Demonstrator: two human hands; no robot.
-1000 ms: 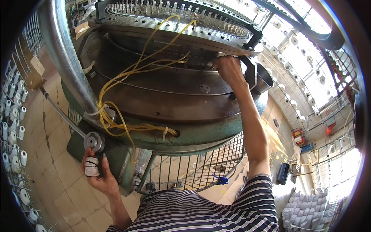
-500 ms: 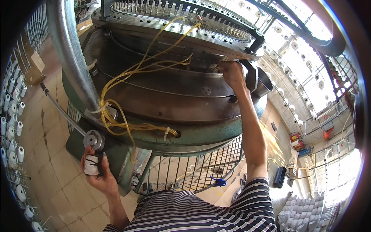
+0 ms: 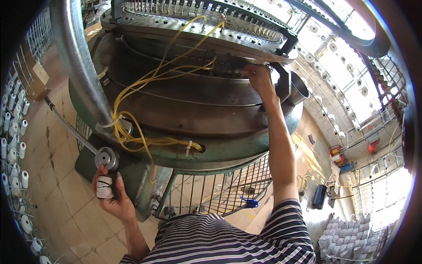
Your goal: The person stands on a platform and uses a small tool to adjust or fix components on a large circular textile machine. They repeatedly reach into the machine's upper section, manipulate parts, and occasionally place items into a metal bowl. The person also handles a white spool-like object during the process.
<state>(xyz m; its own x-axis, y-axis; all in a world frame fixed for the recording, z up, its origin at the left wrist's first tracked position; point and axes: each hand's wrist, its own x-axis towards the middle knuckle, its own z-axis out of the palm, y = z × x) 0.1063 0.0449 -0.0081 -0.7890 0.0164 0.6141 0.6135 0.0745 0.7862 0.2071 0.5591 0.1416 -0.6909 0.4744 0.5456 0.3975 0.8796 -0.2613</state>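
Note:
My left hand is at the lower left, curled around a white, tape-wrapped grip marked with dark lines. Its fingertip meets the rim of a round metal hub on a long rod. Up at the circular knitting machine, my right hand has its fingers drawn together against the dark band just below the metal ring. Whatever those fingers hold, if anything, is hidden. Yellow tubes run across the machine's front, left of my right hand.
A thick metal post rises at the left. A metal cup sits beside my right wrist. Below the machine is a green wire guard with a blue tie. Yarn cones line the left, and white bundles lie lower right.
The right hand has shifted a little left along the band, its fingers still together, while the whole view has moved slightly. The left hand keeps its hold on the white grip.

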